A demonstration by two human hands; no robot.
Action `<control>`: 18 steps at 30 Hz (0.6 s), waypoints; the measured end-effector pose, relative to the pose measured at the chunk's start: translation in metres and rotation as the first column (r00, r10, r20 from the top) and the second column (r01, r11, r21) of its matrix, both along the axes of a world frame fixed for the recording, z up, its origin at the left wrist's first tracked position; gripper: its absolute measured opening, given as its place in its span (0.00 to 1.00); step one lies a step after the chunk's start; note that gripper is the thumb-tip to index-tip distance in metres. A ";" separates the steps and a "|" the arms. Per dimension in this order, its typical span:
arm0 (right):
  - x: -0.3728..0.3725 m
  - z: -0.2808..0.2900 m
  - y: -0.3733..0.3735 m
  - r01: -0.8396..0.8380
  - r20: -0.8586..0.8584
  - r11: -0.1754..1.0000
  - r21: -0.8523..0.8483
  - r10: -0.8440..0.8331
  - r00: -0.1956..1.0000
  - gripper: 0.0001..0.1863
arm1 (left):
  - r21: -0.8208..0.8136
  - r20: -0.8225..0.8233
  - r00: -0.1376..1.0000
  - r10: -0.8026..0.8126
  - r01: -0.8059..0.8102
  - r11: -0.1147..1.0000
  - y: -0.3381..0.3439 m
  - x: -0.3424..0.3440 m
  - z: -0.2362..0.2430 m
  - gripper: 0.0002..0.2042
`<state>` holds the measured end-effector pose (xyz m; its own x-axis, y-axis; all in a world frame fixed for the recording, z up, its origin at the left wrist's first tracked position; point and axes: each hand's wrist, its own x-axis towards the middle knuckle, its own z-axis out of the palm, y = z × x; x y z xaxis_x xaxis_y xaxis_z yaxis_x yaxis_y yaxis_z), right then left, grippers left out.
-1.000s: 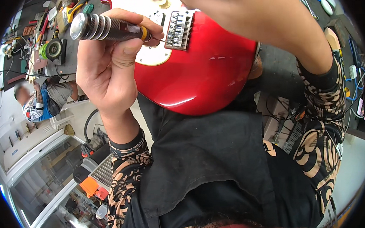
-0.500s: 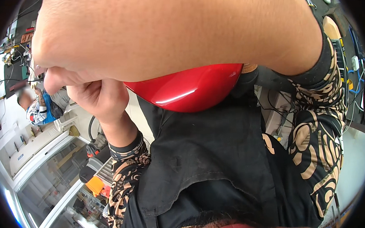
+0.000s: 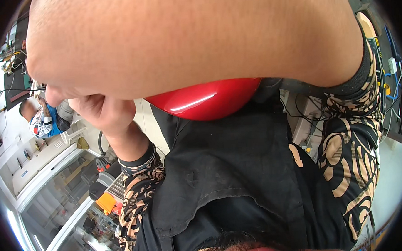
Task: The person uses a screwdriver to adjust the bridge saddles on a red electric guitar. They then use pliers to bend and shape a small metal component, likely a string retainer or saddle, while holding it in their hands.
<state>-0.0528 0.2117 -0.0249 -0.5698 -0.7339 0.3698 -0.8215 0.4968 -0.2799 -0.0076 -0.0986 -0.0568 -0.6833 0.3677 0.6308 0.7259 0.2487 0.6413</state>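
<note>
Across the top of the head view runs my bare right forearm, large and close, reaching over to the left. At its end my right hand point(image 3: 43, 72) is bent away, right beside the left hand, with its fingers mostly hidden. My left hand point(image 3: 107, 113) is raised at the left with the fingers curled closed; whatever they may hold is out of sight. Behind the forearm, in front of my black apron point(image 3: 225, 156), shows the lower part of a glossy red rounded shell point(image 3: 204, 102). The forearm covers its upper part, so I cannot tell its kind.
Another person point(image 3: 41, 118) in a blue and white top sits at a dark workbench point(image 3: 15, 92) far left. Below are a glass-paned partition point(image 3: 61, 183) and an orange item point(image 3: 106, 203). At right, a bench with blue cables point(image 3: 388, 81) and loose wires runs along the edge.
My right forearm has come lower and larger in view, covering more of the red shell. Both hands have shifted slightly to the left. The fingers of my left hand stay curled.
</note>
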 end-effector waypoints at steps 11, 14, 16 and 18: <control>0.015 0.010 0.033 -0.065 0.015 0.995 0.075 0.064 0.998 0.16 | 0.122 0.052 0.995 0.081 -0.087 0.989 0.017 0.008 0.008 0.17; 0.016 0.021 0.045 -0.119 0.070 0.986 0.120 0.112 0.991 0.16 | 0.162 0.028 0.989 0.145 -0.148 0.976 0.060 0.007 0.022 0.06; 0.017 0.030 0.056 -0.141 0.121 0.981 0.136 0.125 0.985 0.16 | 0.180 0.014 0.990 0.141 -0.141 0.973 0.083 -0.001 0.025 0.11; 0.017 0.035 0.062 -0.179 0.164 0.973 0.146 0.154 0.974 0.16 | 0.155 0.096 0.995 -0.009 -0.006 0.988 0.090 -0.001 0.030 0.14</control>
<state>-0.0359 0.2734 0.0104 -0.4746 -0.8655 0.1602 -0.8510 0.4046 -0.3348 -0.0085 -0.0091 -0.0271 -0.7428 0.2720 0.6118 0.6595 0.1395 0.7386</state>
